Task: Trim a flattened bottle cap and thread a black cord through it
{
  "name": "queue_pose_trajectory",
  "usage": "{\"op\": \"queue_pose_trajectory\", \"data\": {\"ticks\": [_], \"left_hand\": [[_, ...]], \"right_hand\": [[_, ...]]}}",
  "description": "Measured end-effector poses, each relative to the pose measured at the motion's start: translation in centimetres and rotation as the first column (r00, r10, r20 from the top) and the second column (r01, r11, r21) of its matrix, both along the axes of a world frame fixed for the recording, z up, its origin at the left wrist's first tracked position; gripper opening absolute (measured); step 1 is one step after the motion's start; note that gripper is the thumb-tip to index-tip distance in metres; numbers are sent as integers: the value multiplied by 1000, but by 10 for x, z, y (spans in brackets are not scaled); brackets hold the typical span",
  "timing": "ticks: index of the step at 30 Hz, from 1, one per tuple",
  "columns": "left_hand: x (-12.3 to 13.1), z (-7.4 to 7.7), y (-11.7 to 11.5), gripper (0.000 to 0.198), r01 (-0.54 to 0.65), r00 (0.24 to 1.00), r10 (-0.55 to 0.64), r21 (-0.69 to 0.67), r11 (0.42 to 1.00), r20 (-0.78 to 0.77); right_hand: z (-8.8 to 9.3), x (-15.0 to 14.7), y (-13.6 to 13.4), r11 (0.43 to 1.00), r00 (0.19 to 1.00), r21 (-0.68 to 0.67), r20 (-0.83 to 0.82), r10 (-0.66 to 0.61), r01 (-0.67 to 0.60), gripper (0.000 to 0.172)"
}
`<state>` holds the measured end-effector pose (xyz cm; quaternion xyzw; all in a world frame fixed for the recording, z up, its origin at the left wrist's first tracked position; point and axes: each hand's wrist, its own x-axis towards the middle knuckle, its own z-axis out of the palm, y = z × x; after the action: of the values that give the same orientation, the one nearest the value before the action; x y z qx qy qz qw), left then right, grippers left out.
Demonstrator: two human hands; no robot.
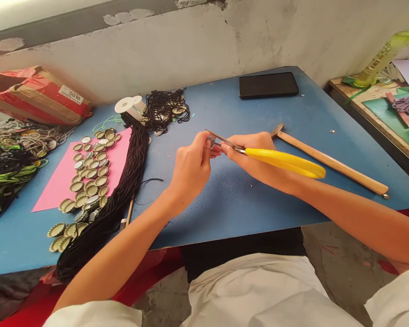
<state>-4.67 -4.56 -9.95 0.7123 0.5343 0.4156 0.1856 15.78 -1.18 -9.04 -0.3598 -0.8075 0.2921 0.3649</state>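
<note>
Blue tabletop (197, 227) runs below a stained wall (191, 50), and over its middle our two hands meet. With our left hand (192, 159) we pinch a small scalloped metal cap (211, 139) between thumb and fingertips, its rim toward our right hand (248, 147). Our right fingers are closed around the scissors (282, 162) near the pivot, thumb pressed along the metal, rather than through the yellow handle. What matters most is how these two lie: the scissors' long axis slants from the handle, over our right wrist, up and leftward to the blades, whose tips end right by the cap. So the cap sits just left of our right thumb, in the left hand's grip; whether a blade touches it or only passes in front, we cannot tell. Beside our right hand is the hammer (334, 161), its head near our knuckles and its handle slanting away to the right. Left of our left hand hangs a black cord bundle (136, 150), partly off the near edge, and past it more caps (92, 173) are crowded on and around a pink sheet (56, 186). Farther off are two white spools (124, 105), a phone (269, 85) and a red box (47, 102).
</note>
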Motion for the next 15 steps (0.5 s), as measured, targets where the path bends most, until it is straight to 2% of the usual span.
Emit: {"op": "queue_pose_trajectory", "data": {"ticks": [4,6,8,11,13,15], "left_hand": [[-3,1,2,19,4,1000,-4,-17,1000,-15],[-5,1,4,18,-14,1000,13,-23,1000,-21],[-7,0,7,17,-31,999,31,-37,999,8],[-11,-5,12,17,-35,997,40,-81,996,65],[-13,-7,14,16,-32,996,40,-99,995,81],[-15,-8,16,15,-34,995,43,-104,994,93]], "right_hand": [[0,-1,6,999,1000,-53,-10,-1,0,38],[3,1,13,991,998,-115,-20,66,-68,27],[8,8,21,965,982,-186,13,189,-184,19],[19,19,30,895,926,-310,93,365,-322,32],[22,24,34,859,905,-373,100,413,-350,36],[19,24,36,860,912,-374,82,402,-346,36]]}}
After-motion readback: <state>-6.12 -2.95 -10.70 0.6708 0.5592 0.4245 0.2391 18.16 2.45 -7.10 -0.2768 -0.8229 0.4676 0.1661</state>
